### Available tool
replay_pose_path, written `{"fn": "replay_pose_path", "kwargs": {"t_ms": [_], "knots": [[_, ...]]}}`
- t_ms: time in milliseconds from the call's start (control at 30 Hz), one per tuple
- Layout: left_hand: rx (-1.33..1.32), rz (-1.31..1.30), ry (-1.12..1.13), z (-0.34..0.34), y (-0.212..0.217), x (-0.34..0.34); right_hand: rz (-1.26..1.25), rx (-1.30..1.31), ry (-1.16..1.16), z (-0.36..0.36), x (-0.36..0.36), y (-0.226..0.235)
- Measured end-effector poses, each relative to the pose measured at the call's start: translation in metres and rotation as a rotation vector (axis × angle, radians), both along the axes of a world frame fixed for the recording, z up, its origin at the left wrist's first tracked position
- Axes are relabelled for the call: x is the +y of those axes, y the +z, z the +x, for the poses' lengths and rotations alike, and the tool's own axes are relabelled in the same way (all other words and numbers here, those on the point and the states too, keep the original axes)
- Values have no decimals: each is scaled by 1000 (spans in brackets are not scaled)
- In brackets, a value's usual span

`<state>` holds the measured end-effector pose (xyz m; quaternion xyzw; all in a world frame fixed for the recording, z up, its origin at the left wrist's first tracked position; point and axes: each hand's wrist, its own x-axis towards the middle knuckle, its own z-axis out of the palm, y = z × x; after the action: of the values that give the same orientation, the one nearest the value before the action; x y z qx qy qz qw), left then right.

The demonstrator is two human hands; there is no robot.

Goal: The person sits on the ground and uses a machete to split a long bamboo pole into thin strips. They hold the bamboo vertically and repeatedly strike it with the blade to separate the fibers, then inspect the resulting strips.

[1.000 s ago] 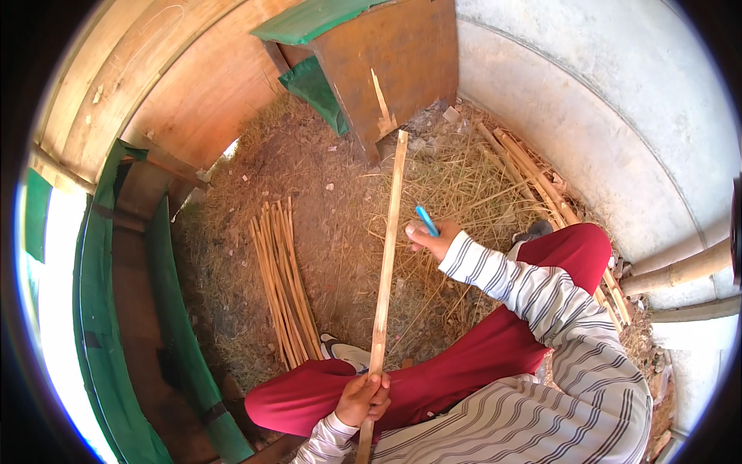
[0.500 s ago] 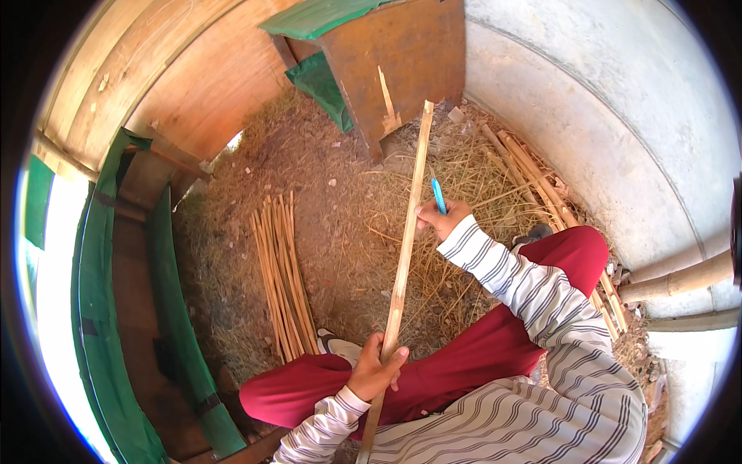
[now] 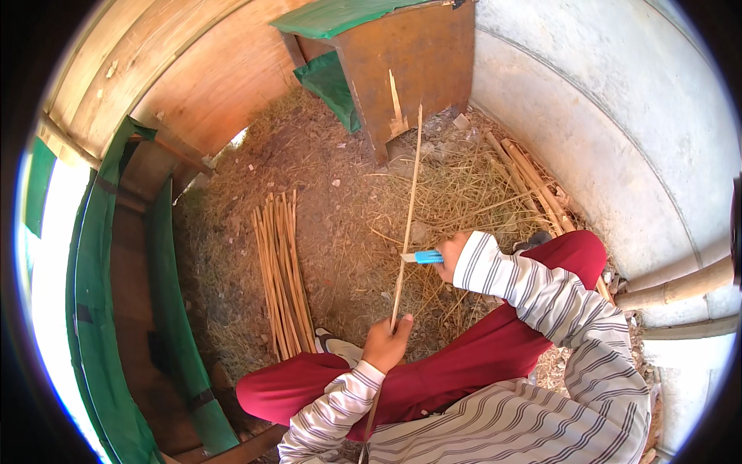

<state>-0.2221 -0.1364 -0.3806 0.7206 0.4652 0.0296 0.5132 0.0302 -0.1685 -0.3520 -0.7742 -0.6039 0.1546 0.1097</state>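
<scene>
Above my lap I hold a long bamboo strip [image 3: 412,185], its narrow edge turned up and its far end pointing away from me. My left hand [image 3: 386,343] is closed round its lower part; the near end runs down below that hand. My right hand [image 3: 453,256] is closed on a utility knife [image 3: 427,257] with a blue handle. The knife points left, and its blade meets or crosses the strip about midway along; whether it cuts in, I cannot tell. The right fingers are partly hidden by the hand itself.
A bundle of bamboo strips [image 3: 282,274] lies on the dirt floor at left. Dry shavings [image 3: 479,185] are scattered at right, beside thicker bamboo pieces [image 3: 533,182] along the pale wall. A wooden cabinet [image 3: 410,66] stands ahead; a green-edged trough [image 3: 182,309] is at far left.
The bamboo strip has been turned from its broad face to its narrow edge. My right hand has moved down and nearer, and the knife has swung from upright to pointing left at the strip.
</scene>
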Motion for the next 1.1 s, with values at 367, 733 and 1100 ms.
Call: {"fn": "replay_pose_path", "kwargs": {"t_ms": [367,733,1100], "knots": [[113,223,-37,17,-12,5,-376,69,-50,-11,28,-19],[144,198,-97,9,-30,-13,-542,30,-164,18,58,-39],[-29,265,112,16,-18,2,-476,48,-61,-13,41,-35]]}}
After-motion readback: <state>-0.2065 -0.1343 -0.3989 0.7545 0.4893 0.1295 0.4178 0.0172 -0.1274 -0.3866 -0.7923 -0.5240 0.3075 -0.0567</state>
